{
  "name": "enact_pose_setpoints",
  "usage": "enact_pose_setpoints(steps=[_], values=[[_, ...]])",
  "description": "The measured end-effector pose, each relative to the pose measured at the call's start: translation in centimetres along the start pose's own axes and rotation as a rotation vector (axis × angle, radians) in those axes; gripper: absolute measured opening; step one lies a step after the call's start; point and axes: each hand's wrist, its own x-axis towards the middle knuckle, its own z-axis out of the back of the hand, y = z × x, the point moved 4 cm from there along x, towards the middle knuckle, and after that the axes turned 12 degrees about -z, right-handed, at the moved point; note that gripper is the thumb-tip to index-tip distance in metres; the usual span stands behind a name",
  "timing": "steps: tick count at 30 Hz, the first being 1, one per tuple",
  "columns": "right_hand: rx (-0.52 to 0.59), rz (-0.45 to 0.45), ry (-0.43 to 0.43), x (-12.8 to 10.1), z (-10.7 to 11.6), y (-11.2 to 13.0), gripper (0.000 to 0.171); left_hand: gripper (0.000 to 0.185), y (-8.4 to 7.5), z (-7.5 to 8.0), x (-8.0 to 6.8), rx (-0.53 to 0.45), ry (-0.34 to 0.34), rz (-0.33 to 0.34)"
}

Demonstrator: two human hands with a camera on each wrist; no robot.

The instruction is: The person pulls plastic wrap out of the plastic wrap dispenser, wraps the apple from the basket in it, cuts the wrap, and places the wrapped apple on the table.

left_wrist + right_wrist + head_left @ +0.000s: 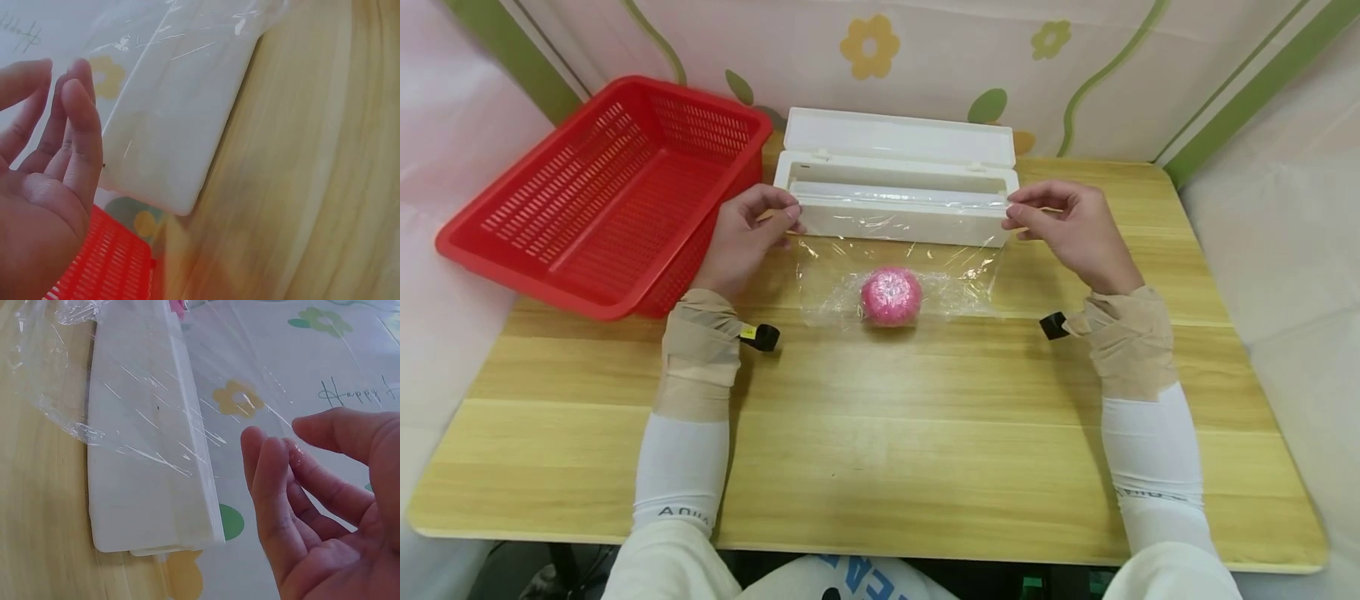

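A sheet of cling film [887, 254] stretches from the roll [898, 195] in a white dispenser box [895, 223], whose lid [898, 137] stands open. At the box's left end, my left hand [748, 229] pinches the film's edge between thumb and fingertips. My right hand [1071, 229] pinches the film at the right end; in the right wrist view, the film [187, 447] runs up to those fingertips. On the table in front lies a round, shiny pink thing [891, 297], crinkled film around it. The left wrist view shows film [206, 37] over the box [169, 125].
A red plastic basket [598, 287] stands at the back left, close beside my left forearm. The wooden table [880, 467] has rounded corners. Behind it hangs a pale curtain [940, 50] with flowers. Black wrist cameras [765, 337] jut inward from both wrists.
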Motion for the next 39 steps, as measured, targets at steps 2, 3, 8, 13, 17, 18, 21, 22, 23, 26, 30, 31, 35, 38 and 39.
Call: enact_pose_setpoints(steps=[2,3,8,13,17,18,21,22,23,26,30,31,35,38,39], values=[[-0.080,0.001,-0.017,-0.3,-0.1,0.1,0.035,0.013,-0.2,-0.1,-0.2,0.018,0.012,-0.008],[-0.122,0.003,-0.022,-0.5,-0.1,0.1,0.035,0.013,-0.3,-0.2,-0.3,0.028,0.018,-0.014],[-0.315,0.033,-0.039,-1.6,-0.4,0.1,0.037,0.017,-1.0,-0.7,-0.7,0.085,0.079,-0.036],[-0.380,0.048,-0.054,-2.5,-0.3,0.3,0.035,0.016,-1.9,-0.9,-1.4,0.168,0.146,-0.084],[-0.401,0.076,-0.060,-3.2,-0.5,0.5,0.024,0.013,-2.5,-0.6,-2.0,0.181,0.149,-0.109],[-0.405,0.086,-0.059,-3.5,-0.6,0.5,0.022,0.012,-2.6,-0.6,-2.1,0.178,0.154,-0.114],[-0.392,0.096,-0.043,-4.0,-0.7,0.3,0.018,0.010,-2.8,-0.6,-2.5,0.153,0.181,-0.123],[-0.387,0.095,-0.036,-4.2,-0.8,0.2,0.018,0.010,-2.8,-0.6,-2.7,0.148,0.193,-0.126],[-0.380,0.094,-0.029,-4.3,-0.8,0.1,0.017,0.010,-2.7,-0.7,-2.8,0.143,0.204,-0.130],[-0.357,0.085,-0.011,-4.7,-0.9,-0.2,0.016,0.010,-2.6,-0.7,-3.3,0.125,0.227,-0.145],[-0.318,0.102,0.000,-5.2,-1.0,-0.6,0.015,0.010,-2.4,-0.5,-4.0,0.092,0.241,-0.164],[-0.307,0.114,0.002,-5.3,-1.1,-0.7,0.015,0.010,-2.3,-0.5,-4.1,0.080,0.242,-0.165],[-0.281,0.144,0.017,-6.1,-1.6,-1.0,0.012,0.014,-2.1,-0.3,-4.8,0.049,0.238,-0.165],[-0.297,0.128,0.019,-6.7,-2.0,-1.3,0.011,0.026,-2.0,-0.3,-5.3,0.076,0.241,-0.174],[-0.306,0.121,0.019,-6.9,-2.1,-1.4,0.011,0.030,-1.9,-0.4,-5.4,0.115,0.249,-0.183]])
